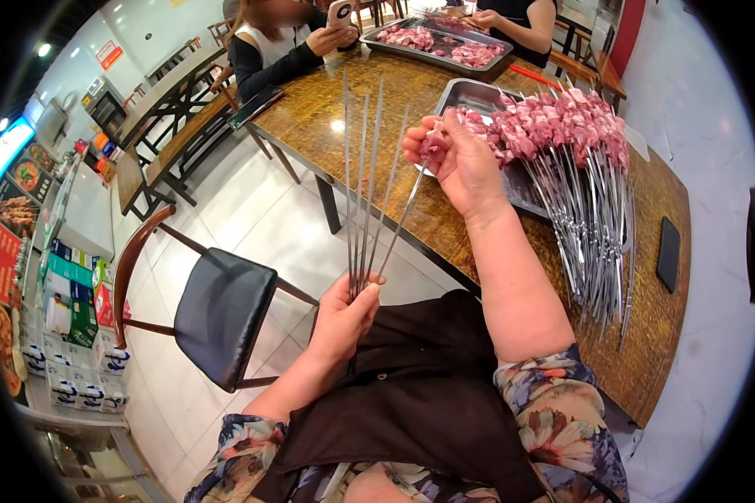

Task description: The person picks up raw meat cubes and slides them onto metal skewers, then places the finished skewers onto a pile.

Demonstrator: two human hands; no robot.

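My left hand [344, 317] is closed round the lower ends of several long metal skewers [364, 180], which fan upward. One of them slants right, and a piece of raw meat [434, 146] sits at its tip. The fingers of my right hand [468, 172] are closed on that meat, above the table's near edge. Just right of my right hand, a metal tray [470, 94] holds loose raw meat. A big pile of loaded meat skewers [566, 126] lies across the tray, with the bare metal ends pointing toward me.
A second tray of raw meat [478, 54] stands at the table's far end, where two people sit, one holding a phone [340, 13]. A dark phone [668, 255] lies on the wooden table [310, 105] at right. A black-seated chair [225, 303] stands left of me.
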